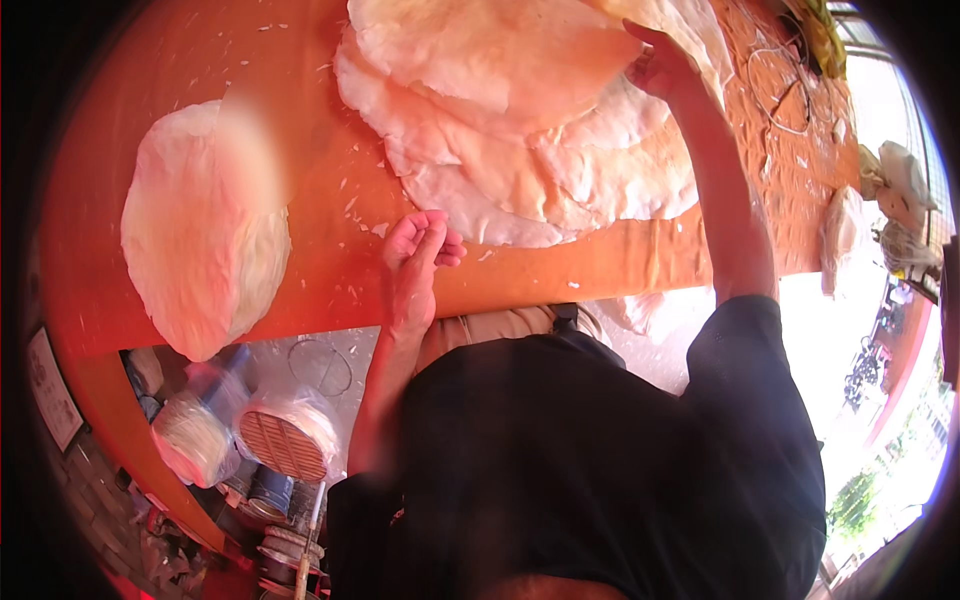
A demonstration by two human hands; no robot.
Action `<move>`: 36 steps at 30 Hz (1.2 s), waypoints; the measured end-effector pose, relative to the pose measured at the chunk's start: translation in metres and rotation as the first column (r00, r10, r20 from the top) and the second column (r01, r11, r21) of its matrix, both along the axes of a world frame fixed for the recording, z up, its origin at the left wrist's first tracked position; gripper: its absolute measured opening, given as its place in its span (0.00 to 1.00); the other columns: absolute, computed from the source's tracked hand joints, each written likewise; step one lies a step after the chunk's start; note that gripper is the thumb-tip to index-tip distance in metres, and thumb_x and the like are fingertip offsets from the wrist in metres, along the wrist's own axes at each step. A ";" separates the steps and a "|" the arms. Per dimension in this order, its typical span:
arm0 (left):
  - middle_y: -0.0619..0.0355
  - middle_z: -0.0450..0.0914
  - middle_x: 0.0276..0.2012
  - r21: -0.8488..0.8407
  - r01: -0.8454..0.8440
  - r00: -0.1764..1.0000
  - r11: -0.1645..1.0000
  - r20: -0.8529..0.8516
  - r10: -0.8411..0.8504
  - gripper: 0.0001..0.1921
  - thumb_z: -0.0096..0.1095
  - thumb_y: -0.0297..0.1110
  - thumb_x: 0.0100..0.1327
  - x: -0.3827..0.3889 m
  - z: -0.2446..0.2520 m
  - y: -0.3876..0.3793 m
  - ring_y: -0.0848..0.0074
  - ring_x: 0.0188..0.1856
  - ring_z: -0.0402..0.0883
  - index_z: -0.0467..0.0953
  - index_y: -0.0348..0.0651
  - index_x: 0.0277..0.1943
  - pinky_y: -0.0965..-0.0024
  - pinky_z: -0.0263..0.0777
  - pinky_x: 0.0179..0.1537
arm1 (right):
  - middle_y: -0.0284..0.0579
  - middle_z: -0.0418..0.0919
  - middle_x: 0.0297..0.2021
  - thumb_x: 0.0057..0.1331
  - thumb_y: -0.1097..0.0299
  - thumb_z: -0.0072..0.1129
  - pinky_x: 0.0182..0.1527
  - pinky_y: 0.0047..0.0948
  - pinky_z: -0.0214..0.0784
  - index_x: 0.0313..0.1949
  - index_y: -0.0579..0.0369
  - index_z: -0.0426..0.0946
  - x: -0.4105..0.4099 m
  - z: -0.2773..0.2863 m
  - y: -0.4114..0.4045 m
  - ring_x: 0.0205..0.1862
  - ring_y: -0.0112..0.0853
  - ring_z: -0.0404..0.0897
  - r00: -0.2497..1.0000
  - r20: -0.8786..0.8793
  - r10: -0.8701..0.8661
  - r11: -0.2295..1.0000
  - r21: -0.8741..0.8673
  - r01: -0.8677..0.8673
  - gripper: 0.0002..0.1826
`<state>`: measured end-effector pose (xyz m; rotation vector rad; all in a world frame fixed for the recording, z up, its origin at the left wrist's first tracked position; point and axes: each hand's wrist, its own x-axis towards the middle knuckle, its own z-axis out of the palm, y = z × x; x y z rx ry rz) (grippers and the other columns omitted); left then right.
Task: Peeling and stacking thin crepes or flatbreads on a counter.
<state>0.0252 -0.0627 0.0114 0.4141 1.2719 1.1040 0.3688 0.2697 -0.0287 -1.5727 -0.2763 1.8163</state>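
Note:
A pile of thin, pale, wrinkled sheets [495, 176] with ragged edges lies before me on an orange-covered table [330, 277]. I cannot tell what material the sheets are. At the upper right, my right hand [660, 67] is on a corner of the top sheet [510, 67], which runs in between its fingers. My left hand [420, 251] hovers by the pile's lower left edge, fingers loosely curled and a little apart, with nothing visible in them. To the left, a separate pale oval sheet [191, 232] appears folded, one end reaching past the table's front edge.
Plastic-wrapped bundles [289, 435] and a dark blue can [270, 491] stand below the table at the lower left. Pale flakes and a loop of cord [780, 90] lie on the right part of the table. A wrapped bundle [844, 232] sits by its right end.

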 end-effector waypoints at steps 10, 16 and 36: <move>0.60 0.81 0.32 -0.037 0.042 0.998 0.998 0.038 -0.041 0.10 0.60 0.37 0.72 0.024 0.000 0.015 0.80 0.32 0.80 0.76 0.39 0.46 0.77 0.73 0.35 | 0.44 0.85 0.40 0.63 0.68 0.65 0.43 0.33 0.79 0.45 0.60 0.82 -0.077 0.137 -0.016 0.38 0.32 0.85 0.960 0.154 0.233 0.749 0.601 -0.278 0.12; 0.58 0.82 0.35 -0.027 0.099 0.993 0.995 0.068 -0.097 0.09 0.56 0.33 0.73 0.024 -0.009 0.014 0.77 0.35 0.82 0.75 0.38 0.50 0.77 0.74 0.39 | 0.34 0.82 0.36 0.56 0.64 0.75 0.41 0.28 0.76 0.47 0.52 0.83 0.082 0.032 -0.038 0.39 0.26 0.82 0.670 0.719 0.183 0.519 0.508 -0.687 0.19; 0.57 0.82 0.34 -0.065 0.119 0.989 0.991 0.094 -0.113 0.09 0.57 0.33 0.73 0.031 -0.017 0.013 0.76 0.34 0.82 0.75 0.37 0.50 0.76 0.76 0.37 | 0.41 0.79 0.30 0.58 0.60 0.75 0.25 0.22 0.69 0.42 0.51 0.77 0.038 0.027 -0.083 0.22 0.27 0.75 0.961 0.275 -0.033 0.995 0.098 0.006 0.18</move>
